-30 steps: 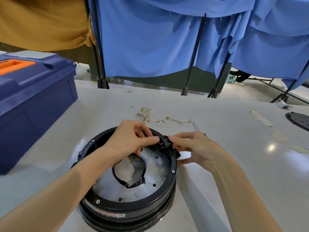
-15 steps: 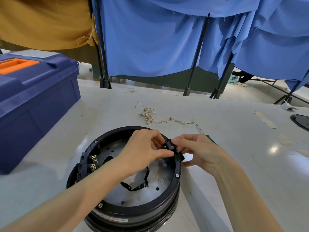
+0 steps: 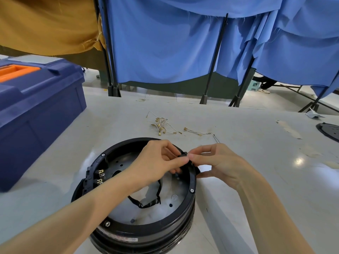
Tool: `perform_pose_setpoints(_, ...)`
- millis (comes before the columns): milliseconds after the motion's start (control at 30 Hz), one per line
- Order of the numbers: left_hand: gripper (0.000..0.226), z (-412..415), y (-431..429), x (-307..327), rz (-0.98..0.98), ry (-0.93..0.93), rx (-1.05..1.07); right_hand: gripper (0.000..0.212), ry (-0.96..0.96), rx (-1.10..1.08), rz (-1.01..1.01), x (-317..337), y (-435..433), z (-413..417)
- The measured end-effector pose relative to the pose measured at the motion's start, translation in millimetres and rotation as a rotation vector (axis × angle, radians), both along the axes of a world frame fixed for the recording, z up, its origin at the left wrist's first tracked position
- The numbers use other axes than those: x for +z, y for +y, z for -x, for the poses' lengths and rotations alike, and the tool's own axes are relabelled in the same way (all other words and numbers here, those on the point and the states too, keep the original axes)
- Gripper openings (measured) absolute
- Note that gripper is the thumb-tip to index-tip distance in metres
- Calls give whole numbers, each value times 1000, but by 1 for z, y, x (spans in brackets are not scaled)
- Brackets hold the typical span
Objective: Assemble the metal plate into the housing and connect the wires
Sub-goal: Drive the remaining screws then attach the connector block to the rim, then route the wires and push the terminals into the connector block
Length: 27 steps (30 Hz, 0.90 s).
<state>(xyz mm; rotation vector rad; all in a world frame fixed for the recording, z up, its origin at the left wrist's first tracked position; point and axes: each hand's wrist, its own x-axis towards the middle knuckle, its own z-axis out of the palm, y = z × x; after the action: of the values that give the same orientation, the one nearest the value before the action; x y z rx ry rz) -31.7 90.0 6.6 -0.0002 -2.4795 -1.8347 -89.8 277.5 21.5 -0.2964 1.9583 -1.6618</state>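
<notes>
Blue curtains point(image 3: 165, 43) hang on black poles at the back, with a brown-yellow cloth point(image 3: 45, 24) to their left. I look down at a pale grey counter point(image 3: 256, 171). Close to me on it sits the round black housing point(image 3: 146, 230). The shiny metal plate point(image 3: 174, 198) lies flat inside the housing, below the rim, and has small holes in it. A black band point(image 3: 146, 204) makes a loop on top of the plate. On the left inner wall of the housing I see little gold tabs point(image 3: 100, 176).

My left hand point(image 3: 156, 162) reaches over the housing. Its thumb and fingers are curled and pinch a small black part point(image 3: 184, 155) at the far rim. My right hand point(image 3: 218, 162) comes in from the right and pinches the same part, first finger on top and thumb lower down, outside the rim.

The wires point(image 3: 161, 123) lie loose on the counter past the housing, well apart from both hands. They are thin and pale with gold ends. A smaller bunch point(image 3: 194, 131) lies just to their right. A thin metal rod point(image 3: 216, 138) pokes out behind my right hand. A big blue box point(image 3: 36, 110) with an orange handle point(image 3: 16, 71) stands on the left. A flat black round thing point(image 3: 330, 131) lies at the right edge.
</notes>
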Motion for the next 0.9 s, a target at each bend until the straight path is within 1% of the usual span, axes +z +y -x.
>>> perform_pose_setpoints(33,29,0,0,0,-70,-36,0,27,3,-7,12,0,0,0)
perform_pose_setpoints(100,26,1,1,0,-146,-75,-1,21,1,-30,32,0,-2,-2)
perform_pose_setpoints(233,23,1,3,-2,-196,-82,2,17,-34,-110,40,0,-6,-9)
perform_pose_setpoints(333,21,1,3,-4,-216,-90,4,9,-34,-241,20,-1,-12,-17)
perform_pose_setpoints(400,23,1,3,-4,-246,-94,7,5,19,-358,1,-1,-18,-23)
perform_pose_setpoints(533,25,3,3,-4,-268,-100,15,20,256,-579,-30,4,-16,-23)
perform_pose_setpoints(567,26,3,3,-4,-264,-102,11,21,296,-615,-14,7,-11,-20)
perform_pose_setpoints(633,23,4,2,-4,-257,-100,5,18,285,-579,29,12,-4,-17)
perform_pose_setpoints(700,18,4,2,-4,-217,-78,14,16,204,-476,0,10,-5,-17)
perform_pose_setpoints(733,17,4,2,-4,-167,-49,22,17,158,-428,-13,6,-8,-18)
perform_pose_setpoints(800,11,2,1,-5,-1,45,33,24,84,-359,13,-4,-14,-18)
perform_pose_setpoints(833,14,1,-1,-5,80,93,34,27,52,-341,48,-9,-17,-17)
perform_pose_setpoints(900,34,0,-3,-5,215,163,31,27,-25,-317,143,-16,-22,-16)
